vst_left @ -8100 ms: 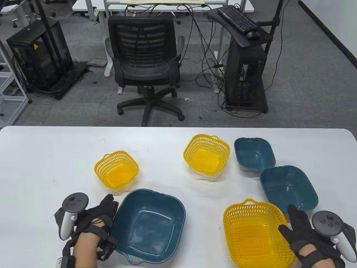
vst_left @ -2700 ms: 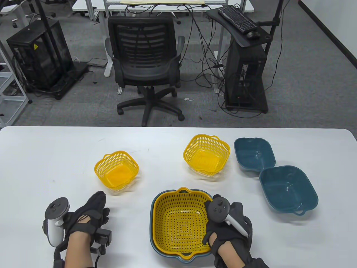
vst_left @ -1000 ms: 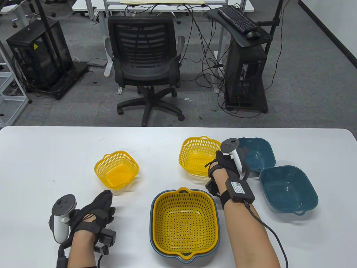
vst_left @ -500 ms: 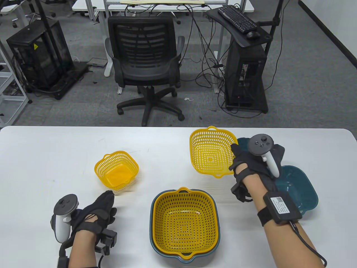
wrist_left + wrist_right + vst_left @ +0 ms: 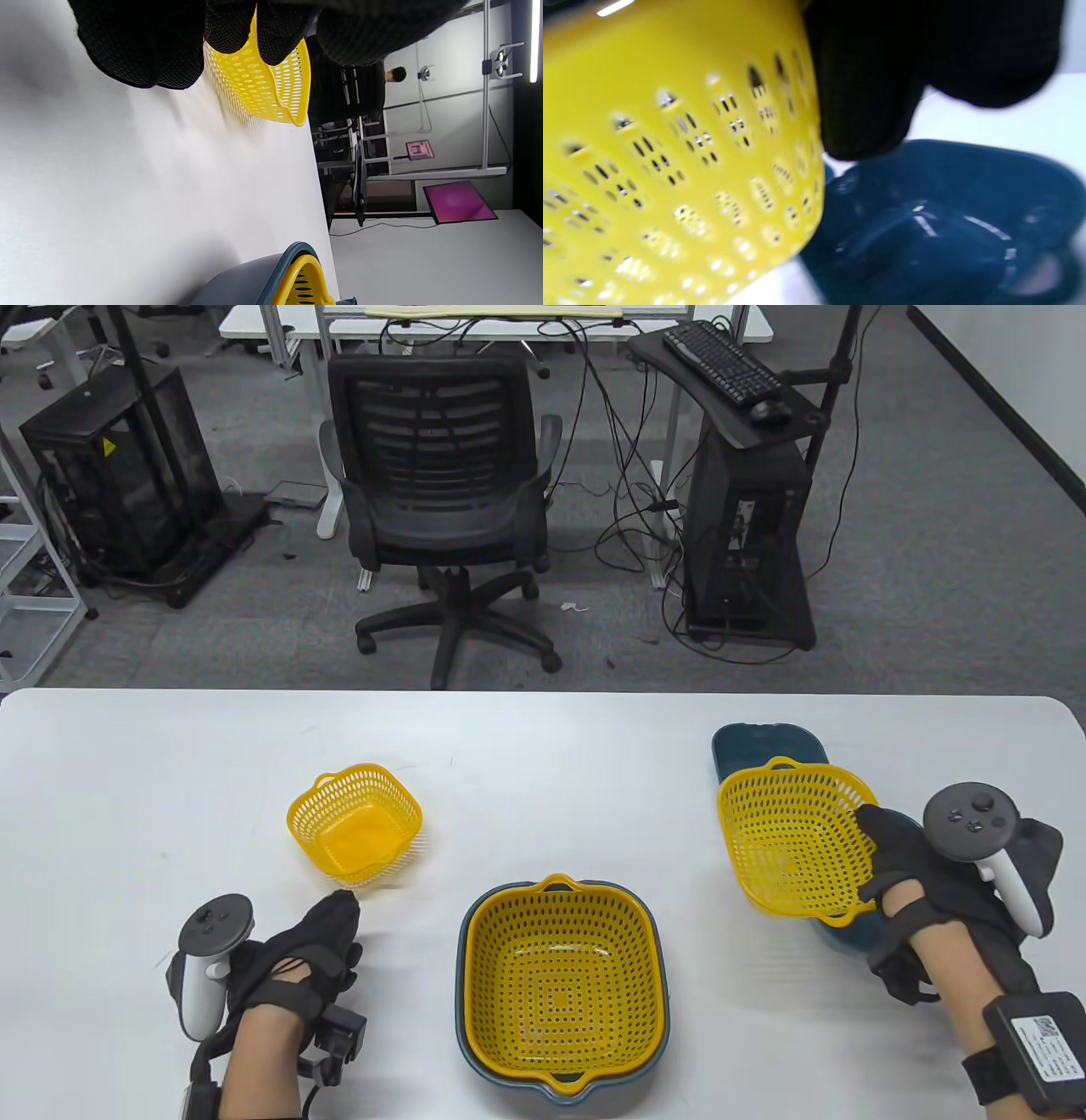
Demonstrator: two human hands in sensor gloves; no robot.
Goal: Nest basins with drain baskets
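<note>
Looking down, table view: three yellow drain baskets and three teal basins on the white table (image 5: 170, 763).
Nested pair: large basket (image 5: 562, 980) sits inside the large basin (image 5: 465, 959), close to the near edge.
Small basket (image 5: 355, 823): empty, alone left of centre, open table around it.
Right hand (image 5: 912, 865): grips the medium basket (image 5: 793, 838) by its right rim, tilted, lifted above the medium basin (image 5: 840, 937), which is mostly hidden.
Small basin (image 5: 764, 742): empty, partly covered by the held basket.
Left hand (image 5: 305, 954): rests on the table, fingers loosely together, holding nothing, just near the small basket.
Left wrist view: fingertips (image 5: 140, 51) hang before the small basket (image 5: 271, 89); nested pair's rim (image 5: 292, 271) at the bottom.
Right wrist view: blurred; fingers (image 5: 865, 84) on the basket wall (image 5: 683, 169), basin (image 5: 946, 224) below.
</note>
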